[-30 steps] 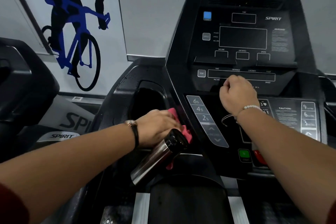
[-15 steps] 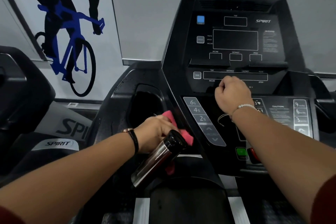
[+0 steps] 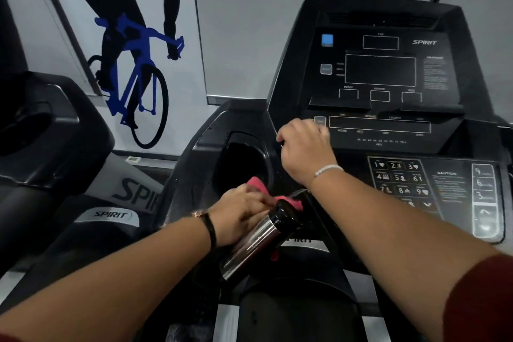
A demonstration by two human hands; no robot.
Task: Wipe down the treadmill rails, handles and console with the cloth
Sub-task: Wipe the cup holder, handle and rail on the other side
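Right hand (image 3: 305, 147), a fist with nothing visible in it, has slid left along the console (image 3: 388, 72). Left hand (image 3: 238, 211) stays by the cup holder (image 3: 241, 158), gripping pink cloth (image 3: 256, 184) plus steel bottle (image 3: 258, 241). Console wipe probably pending. Cyclist poster (image 3: 133, 50), second treadmill (image 3: 41, 133) on the left.

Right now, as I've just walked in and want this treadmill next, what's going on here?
A person is wiping down a Spirit treadmill console. Their left hand holds a pink cloth together with a steel bottle, with the cloth against the console's left edge, by the near rim of the cup holder. Their right hand is curled in a fist against the console, beside the lower display, which is dark.
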